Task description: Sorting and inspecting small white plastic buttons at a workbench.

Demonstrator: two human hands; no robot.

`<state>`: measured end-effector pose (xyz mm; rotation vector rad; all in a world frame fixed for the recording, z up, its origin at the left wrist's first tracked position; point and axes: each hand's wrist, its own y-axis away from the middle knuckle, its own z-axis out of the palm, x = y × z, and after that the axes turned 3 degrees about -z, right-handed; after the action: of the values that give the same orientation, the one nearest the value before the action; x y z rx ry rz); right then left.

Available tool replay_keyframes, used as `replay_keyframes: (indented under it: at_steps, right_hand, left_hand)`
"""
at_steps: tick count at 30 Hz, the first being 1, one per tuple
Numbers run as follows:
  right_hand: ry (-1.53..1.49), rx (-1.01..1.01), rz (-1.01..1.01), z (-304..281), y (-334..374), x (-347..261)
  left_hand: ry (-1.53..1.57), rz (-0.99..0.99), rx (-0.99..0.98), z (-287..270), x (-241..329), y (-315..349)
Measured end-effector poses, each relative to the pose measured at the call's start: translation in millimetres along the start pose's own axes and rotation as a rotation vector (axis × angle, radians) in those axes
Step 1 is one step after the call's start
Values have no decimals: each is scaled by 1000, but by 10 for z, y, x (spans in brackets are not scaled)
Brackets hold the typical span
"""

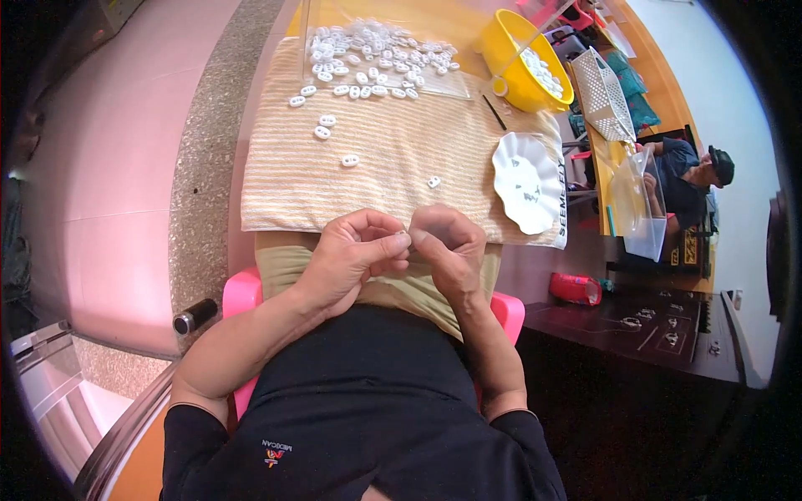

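Where your bare left hand (pixel 355 250) and bare right hand (pixel 451 246) meet: at the near edge of a cream-and-orange striped towel (pixel 393 196), above the khaki cloth (pixel 393 288) over your lap, fingertips nearly touching
Left hand: your thumb and index finger pinch a tiny pale piece (pixel 403 234), too small to make out further
Right hand: your thumb and index finger curl in toward that same piece; whether they grip it too, you cannot tell
Nearest on the towel: a small white plastic piece with dark holes (pixel 433 181), just beyond your right hand
Loose ovals: one white plastic oval with two dark holes (pixel 350 160) lies alone, with two more like it farther off
Heap: many such white ovals (pixel 368 50) crowd on and around a clear plastic tray (pixel 455 83)
Plate: white, scalloped plate (pixel 508 167) at the towel's right side, bearing small dark bits (pixel 530 196)
Stick: thin black stick (pixel 494 113), between tray and plate
Basin: yellow plastic basin (pixel 494 46) with white pieces (pixel 543 73) inside
Off to your right: a person in a dark top and cap (pixel 685 171), beside a clear plastic box (pixel 643 242)
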<state>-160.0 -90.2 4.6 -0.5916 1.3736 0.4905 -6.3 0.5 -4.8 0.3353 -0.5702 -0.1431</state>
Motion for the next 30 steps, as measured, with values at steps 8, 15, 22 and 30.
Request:
replay_keyframes:
  at_steps: [8,15,22,30]
  right_hand:
    - [24,-86,23,-35,-41,-61]
    - [87,-289,7,-220,-94,-15]
    - [-33,-285,172,-228,-102,-81]
    - [-18,-171,167,-187,-90,-45]
  left_hand:
    - [-41,1,28,-9,-34,0]
    - [-58,-15,13,-4,-13,6]
    - [-95,-22,4,-26,-25,-7]
    - [-74,-12,21,-19,-37,-13]
